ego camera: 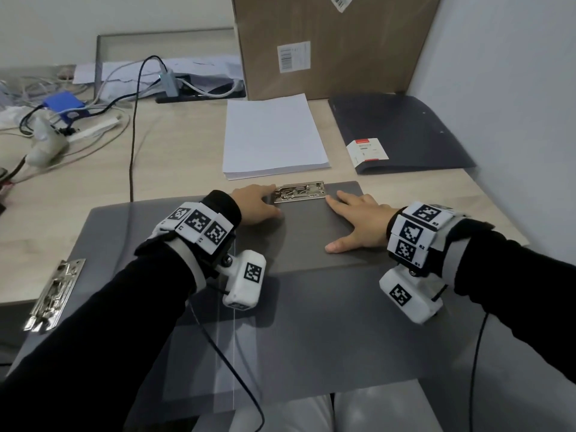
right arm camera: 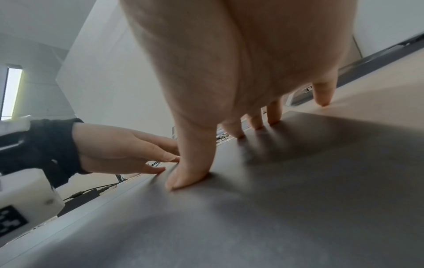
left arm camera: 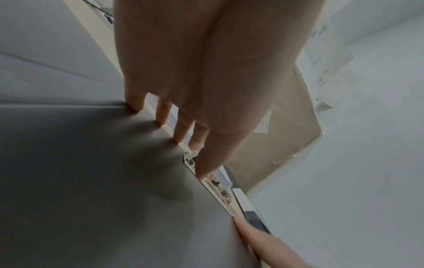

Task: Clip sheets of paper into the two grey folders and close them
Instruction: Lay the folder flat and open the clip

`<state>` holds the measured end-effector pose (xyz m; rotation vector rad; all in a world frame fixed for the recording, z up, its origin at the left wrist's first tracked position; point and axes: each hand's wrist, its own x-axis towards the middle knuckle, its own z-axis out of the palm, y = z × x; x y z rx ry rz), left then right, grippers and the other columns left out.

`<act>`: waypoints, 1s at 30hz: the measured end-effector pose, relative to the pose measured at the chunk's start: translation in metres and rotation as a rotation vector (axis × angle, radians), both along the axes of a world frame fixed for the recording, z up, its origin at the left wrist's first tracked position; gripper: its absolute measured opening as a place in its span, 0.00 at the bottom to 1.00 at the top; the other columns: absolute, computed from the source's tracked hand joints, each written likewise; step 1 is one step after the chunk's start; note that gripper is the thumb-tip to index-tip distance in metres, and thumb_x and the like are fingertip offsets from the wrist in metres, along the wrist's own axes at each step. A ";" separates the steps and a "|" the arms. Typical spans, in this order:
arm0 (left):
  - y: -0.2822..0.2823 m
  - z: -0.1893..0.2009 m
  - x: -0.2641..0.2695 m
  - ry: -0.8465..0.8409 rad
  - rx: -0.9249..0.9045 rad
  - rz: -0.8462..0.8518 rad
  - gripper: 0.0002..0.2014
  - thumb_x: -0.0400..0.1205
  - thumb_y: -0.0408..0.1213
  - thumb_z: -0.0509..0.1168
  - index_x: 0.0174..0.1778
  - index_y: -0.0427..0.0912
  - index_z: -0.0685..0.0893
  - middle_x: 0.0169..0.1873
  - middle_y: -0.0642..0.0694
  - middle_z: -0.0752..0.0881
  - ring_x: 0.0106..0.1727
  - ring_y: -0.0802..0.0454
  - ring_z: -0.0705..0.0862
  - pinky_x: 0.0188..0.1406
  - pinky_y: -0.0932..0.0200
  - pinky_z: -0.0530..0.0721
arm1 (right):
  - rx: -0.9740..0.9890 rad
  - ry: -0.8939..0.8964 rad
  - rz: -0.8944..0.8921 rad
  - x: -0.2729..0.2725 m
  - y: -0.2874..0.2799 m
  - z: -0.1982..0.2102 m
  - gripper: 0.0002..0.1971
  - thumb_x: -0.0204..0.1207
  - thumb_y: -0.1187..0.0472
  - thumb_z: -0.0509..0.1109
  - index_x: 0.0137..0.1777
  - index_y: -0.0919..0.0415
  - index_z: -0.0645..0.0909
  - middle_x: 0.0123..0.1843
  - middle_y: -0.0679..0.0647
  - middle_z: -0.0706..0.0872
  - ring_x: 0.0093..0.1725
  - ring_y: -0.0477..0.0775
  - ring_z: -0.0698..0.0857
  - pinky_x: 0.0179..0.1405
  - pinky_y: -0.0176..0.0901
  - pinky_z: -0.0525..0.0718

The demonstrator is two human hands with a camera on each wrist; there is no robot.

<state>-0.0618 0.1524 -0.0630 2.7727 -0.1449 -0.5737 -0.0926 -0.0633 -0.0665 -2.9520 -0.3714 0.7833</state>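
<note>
An open grey folder lies flat in front of me, with a metal clip at its far edge. My left hand rests flat on the folder just left of the clip, and its thumb touches the clip's near end. My right hand lies spread on the folder right of the clip, fingers straight and index tip by the clip's right end. Neither hand holds anything. A stack of white paper sits just beyond the clip. A darker folder with a white and red label lies shut at the back right.
A second metal clip lies at the near left on a grey sheet. A large cardboard box stands behind the paper. Cables, a blue box and adapters crowd the back left. A white wall closes the right side.
</note>
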 end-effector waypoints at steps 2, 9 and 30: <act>0.002 0.001 0.000 0.005 -0.011 -0.025 0.34 0.82 0.46 0.62 0.83 0.46 0.57 0.82 0.44 0.63 0.82 0.46 0.62 0.77 0.58 0.60 | 0.007 0.006 -0.003 0.000 0.000 0.000 0.53 0.69 0.33 0.68 0.84 0.47 0.38 0.86 0.48 0.40 0.85 0.59 0.44 0.81 0.61 0.54; 0.001 0.004 -0.003 -0.002 -0.033 -0.050 0.30 0.84 0.41 0.58 0.82 0.43 0.58 0.81 0.41 0.63 0.82 0.47 0.61 0.76 0.61 0.58 | 0.032 0.007 -0.011 -0.001 0.000 -0.003 0.53 0.69 0.33 0.68 0.84 0.47 0.38 0.86 0.49 0.39 0.85 0.59 0.44 0.82 0.61 0.53; -0.063 0.009 0.004 -0.033 -0.157 -0.188 0.29 0.84 0.44 0.58 0.82 0.48 0.59 0.82 0.45 0.63 0.83 0.45 0.61 0.82 0.52 0.57 | 0.140 -0.069 -0.034 -0.004 -0.003 -0.010 0.53 0.66 0.35 0.71 0.84 0.50 0.45 0.87 0.52 0.44 0.85 0.58 0.50 0.82 0.62 0.55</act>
